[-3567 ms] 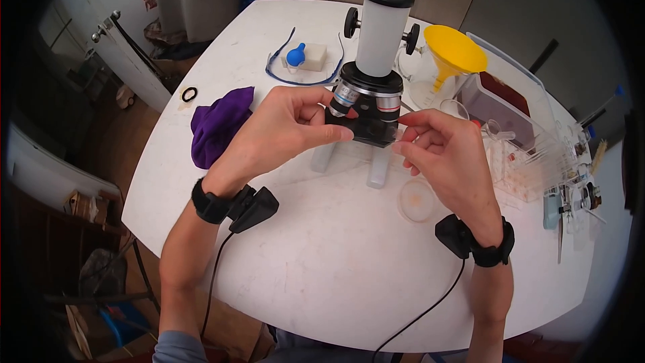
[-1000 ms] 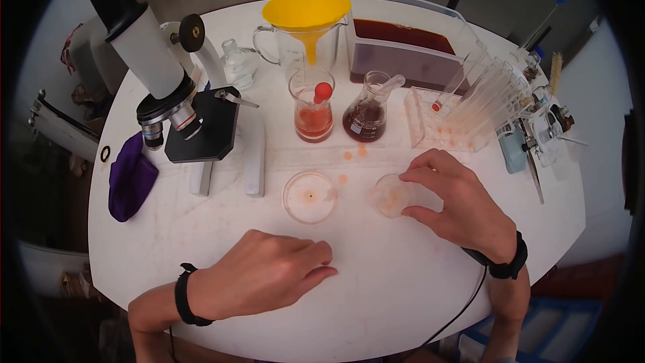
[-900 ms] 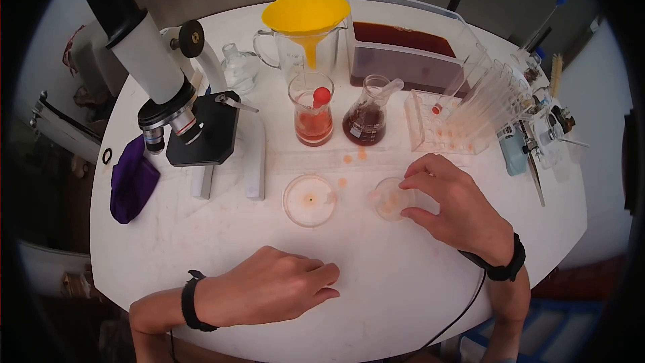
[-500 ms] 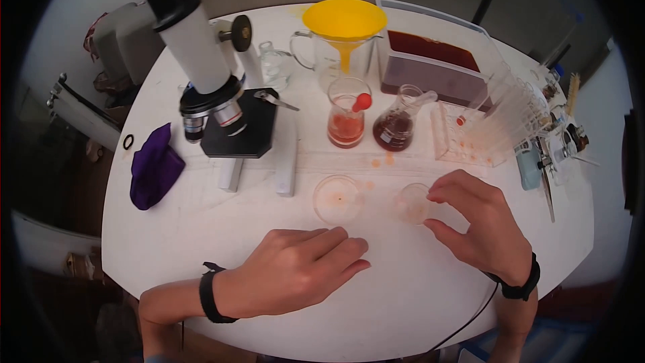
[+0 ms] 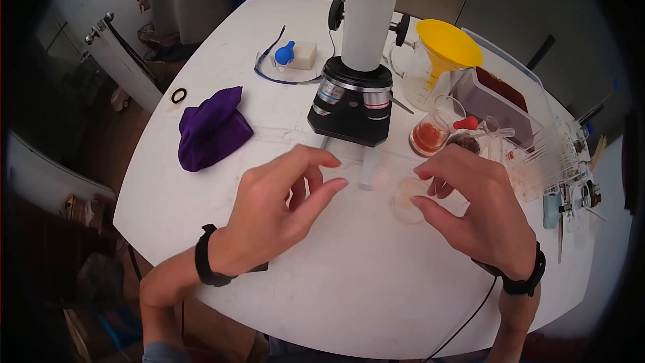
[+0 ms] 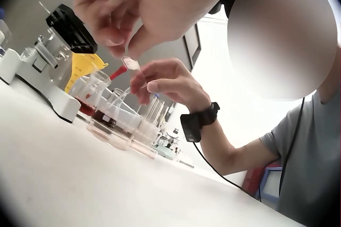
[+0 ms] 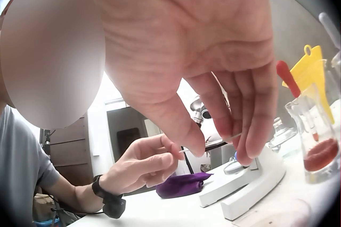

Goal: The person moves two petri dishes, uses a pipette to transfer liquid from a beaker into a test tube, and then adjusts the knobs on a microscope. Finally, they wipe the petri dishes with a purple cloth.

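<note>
A clear glass slide [image 6: 130, 63] with a pale pinkish patch spans the gap between my hands, close over the table. My left hand [image 5: 272, 202] pinches its left end between thumb and index finger. At the other end, my right hand [image 5: 484, 208] holds it with thumb and fingers spread apart at the edges. Behind the hands stands a white microscope [image 5: 366, 33], its black stage [image 5: 349, 124] facing me and its objectives above. A round petri dish [image 5: 395, 212] lies below the right fingertips, partly hidden by that hand.
A purple cloth [image 5: 211, 131], goggles [image 5: 263, 60] and a blue rubber bulb [image 5: 285, 53] lie left of the microscope. Rightward stand a beaker of red liquid [image 5: 428, 138], a yellow funnel [image 5: 449, 44] in a jug, a dark-filled tub [image 5: 494, 104] and test tubes [image 5: 554, 154].
The view has swung left, bringing the microscope to the middle. My left hand has risen from the table's front to the slide's left end; my right hand still holds the slide.
</note>
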Action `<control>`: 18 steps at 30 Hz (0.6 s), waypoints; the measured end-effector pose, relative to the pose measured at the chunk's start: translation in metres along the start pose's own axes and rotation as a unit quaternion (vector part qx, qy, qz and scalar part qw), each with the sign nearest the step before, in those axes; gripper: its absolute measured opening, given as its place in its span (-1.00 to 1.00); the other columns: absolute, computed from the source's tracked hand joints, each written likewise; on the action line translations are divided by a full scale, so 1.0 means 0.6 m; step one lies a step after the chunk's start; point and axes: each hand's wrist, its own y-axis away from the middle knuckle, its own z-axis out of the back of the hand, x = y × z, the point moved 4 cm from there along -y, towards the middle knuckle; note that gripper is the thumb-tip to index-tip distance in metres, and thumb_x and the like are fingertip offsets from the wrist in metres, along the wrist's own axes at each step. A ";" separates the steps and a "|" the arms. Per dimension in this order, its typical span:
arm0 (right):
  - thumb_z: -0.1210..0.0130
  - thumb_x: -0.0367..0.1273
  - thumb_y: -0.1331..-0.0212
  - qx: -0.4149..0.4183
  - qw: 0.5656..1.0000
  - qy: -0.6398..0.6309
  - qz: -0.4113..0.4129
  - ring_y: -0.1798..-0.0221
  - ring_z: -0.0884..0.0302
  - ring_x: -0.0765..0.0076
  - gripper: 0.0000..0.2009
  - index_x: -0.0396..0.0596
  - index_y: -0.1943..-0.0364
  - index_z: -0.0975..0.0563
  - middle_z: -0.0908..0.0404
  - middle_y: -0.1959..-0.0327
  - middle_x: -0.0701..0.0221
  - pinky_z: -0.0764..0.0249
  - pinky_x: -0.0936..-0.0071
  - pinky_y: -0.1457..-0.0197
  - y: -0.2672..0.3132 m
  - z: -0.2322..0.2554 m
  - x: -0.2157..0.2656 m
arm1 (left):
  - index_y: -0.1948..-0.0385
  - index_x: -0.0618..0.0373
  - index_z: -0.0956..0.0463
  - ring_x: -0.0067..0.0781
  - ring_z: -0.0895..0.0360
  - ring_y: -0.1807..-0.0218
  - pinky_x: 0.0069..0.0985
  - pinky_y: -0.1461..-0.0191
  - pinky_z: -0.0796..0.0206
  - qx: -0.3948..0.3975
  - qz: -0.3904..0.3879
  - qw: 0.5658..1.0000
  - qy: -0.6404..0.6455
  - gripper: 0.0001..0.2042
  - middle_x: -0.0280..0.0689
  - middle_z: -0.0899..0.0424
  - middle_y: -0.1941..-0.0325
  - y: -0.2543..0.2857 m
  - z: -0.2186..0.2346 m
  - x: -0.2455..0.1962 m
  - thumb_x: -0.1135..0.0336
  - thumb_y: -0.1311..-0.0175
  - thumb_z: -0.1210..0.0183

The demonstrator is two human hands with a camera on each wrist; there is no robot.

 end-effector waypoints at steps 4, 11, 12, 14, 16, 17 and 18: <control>-0.36 -0.56 -0.04 -0.016 1.000 0.008 0.025 0.35 -0.66 0.32 -0.78 -0.27 0.21 -0.61 -0.66 0.28 0.25 -0.55 0.47 0.24 -0.050 -0.015 -0.003 | 0.05 0.25 -0.58 -0.83 -0.29 0.59 -0.68 0.55 -0.02 -0.038 0.103 0.991 0.073 -0.78 -0.48 -0.46 0.57 -0.031 0.019 0.040 0.44 -0.35 -0.34; -0.34 -0.57 -0.08 -0.026 0.999 0.016 0.018 0.34 -0.68 0.29 -0.80 -0.34 0.21 -0.62 -0.61 0.27 0.23 -0.54 0.40 0.25 -0.095 -0.024 -0.002 | 0.06 0.23 -0.62 -0.74 -0.26 0.44 -0.65 0.44 -0.03 -0.064 0.092 0.991 0.069 -0.73 -0.49 -0.39 0.45 -0.067 0.020 0.061 0.36 -0.29 -0.42; -0.32 -0.58 -0.10 -0.025 1.000 0.005 0.012 0.33 -0.68 0.24 -0.81 -0.38 0.19 -0.64 -0.59 0.27 0.19 -0.54 0.35 0.25 -0.097 -0.026 0.000 | 0.09 0.21 -0.65 -0.71 -0.27 0.39 -0.64 0.42 -0.04 -0.086 0.034 0.995 0.021 -0.73 -0.48 -0.40 0.41 -0.069 0.022 0.055 0.33 -0.25 -0.45; -0.34 -0.59 -0.09 -0.029 0.999 0.003 0.013 0.33 -0.68 0.30 -0.81 -0.36 0.21 -0.63 -0.60 0.24 0.23 -0.54 0.41 0.25 -0.098 -0.028 -0.002 | 0.10 0.20 -0.68 -0.68 -0.26 0.36 -0.62 0.41 -0.04 -0.082 0.023 0.996 0.021 -0.72 -0.46 -0.40 0.38 -0.069 0.019 0.060 0.31 -0.22 -0.47; -0.36 -0.59 -0.07 -0.034 0.999 0.000 0.015 0.32 -0.68 0.36 -0.81 -0.34 0.24 -0.61 -0.61 0.21 0.26 -0.53 0.48 0.25 -0.099 -0.029 -0.005 | 0.11 0.19 -0.70 -0.65 -0.25 0.34 -0.60 0.40 -0.04 -0.077 0.012 0.997 0.019 -0.71 -0.45 -0.39 0.34 -0.069 0.019 0.062 0.29 -0.19 -0.49; -0.35 -0.60 -0.07 -0.038 0.999 0.001 0.014 0.30 -0.68 0.36 -0.82 -0.35 0.23 -0.62 -0.60 0.19 0.26 -0.53 0.48 0.25 -0.098 -0.030 -0.006 | 0.11 0.18 -0.72 -0.65 -0.23 0.35 -0.59 0.40 -0.03 -0.067 0.011 0.998 0.017 -0.72 -0.46 -0.38 0.36 -0.071 0.021 0.061 0.28 -0.19 -0.49; -0.34 -0.60 -0.08 -0.042 0.999 0.002 0.014 0.29 -0.68 0.36 -0.82 -0.36 0.23 -0.62 -0.59 0.17 0.25 -0.53 0.49 0.25 -0.096 -0.031 -0.008 | 0.11 0.17 -0.73 -0.64 -0.21 0.36 -0.58 0.41 -0.01 -0.057 0.010 0.998 0.015 -0.72 -0.47 -0.37 0.37 -0.073 0.022 0.059 0.28 -0.20 -0.49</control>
